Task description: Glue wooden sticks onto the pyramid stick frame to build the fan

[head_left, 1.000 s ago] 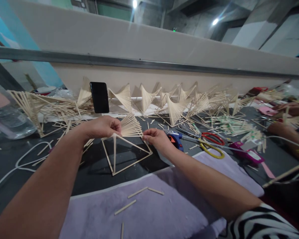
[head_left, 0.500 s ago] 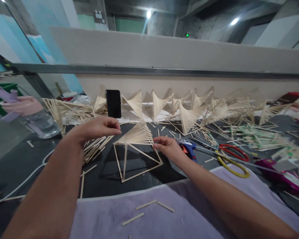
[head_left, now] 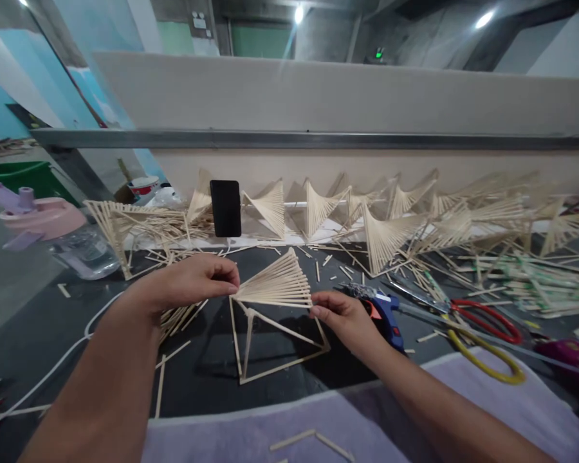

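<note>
A half-built stick frame (head_left: 275, 325) of thin wooden sticks stands on the dark table (head_left: 207, 373), with a fan of sticks across its top. My left hand (head_left: 193, 281) pinches the fan's left tip with closed fingers. On the opposite side, my right hand (head_left: 345, 318) grips the fan's right end between thumb and fingers. A loose bundle of sticks (head_left: 178, 316) lies under my left wrist.
A blue glue gun (head_left: 385, 310) lies just right of my right hand; red scissors (head_left: 487, 319) and yellow-handled ones (head_left: 485, 363) lie further right. Finished stick shapes (head_left: 381, 225) line the back wall beside a black phone (head_left: 225, 208). A water bottle (head_left: 77, 247) stands left. Purple cloth (head_left: 347, 424) covers the near edge.
The view has shifted left and down a little. Both hands stay on the stick frame, which sits slightly lower and further right in view.
</note>
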{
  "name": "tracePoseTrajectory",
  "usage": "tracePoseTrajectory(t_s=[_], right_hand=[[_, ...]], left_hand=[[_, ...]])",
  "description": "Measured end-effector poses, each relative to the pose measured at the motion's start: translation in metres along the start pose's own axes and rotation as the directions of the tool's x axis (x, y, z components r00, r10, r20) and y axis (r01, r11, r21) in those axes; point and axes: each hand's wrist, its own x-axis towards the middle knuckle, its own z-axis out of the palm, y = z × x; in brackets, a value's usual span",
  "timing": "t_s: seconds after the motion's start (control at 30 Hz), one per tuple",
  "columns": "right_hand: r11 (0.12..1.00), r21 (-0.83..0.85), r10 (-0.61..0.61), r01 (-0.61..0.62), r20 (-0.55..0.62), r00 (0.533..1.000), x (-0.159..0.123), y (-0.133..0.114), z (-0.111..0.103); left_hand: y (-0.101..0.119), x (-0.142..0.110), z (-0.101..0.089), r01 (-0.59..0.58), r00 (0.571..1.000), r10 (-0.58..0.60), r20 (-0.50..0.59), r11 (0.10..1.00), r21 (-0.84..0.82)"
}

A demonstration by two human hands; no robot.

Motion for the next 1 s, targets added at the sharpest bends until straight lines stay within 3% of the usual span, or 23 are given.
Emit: tracePoseTrajectory(t_s=[0.67,1.0], right_hand=[[0.997,-0.062,-0.049,0.05,0.023,0.999,-0.006,-0.005,0.001],[0.993,-0.101,-0.064,0.064,0.001,0.998,-0.007,-0.003,0.001]], left_hand=[[0.015,0.003,0.0,0.062,0.998,-0.062,-0.001,0.994,0.087],[0.004,0.002,0.002,0.009,1.0,-0.01,0.015,0.997,0.08]])
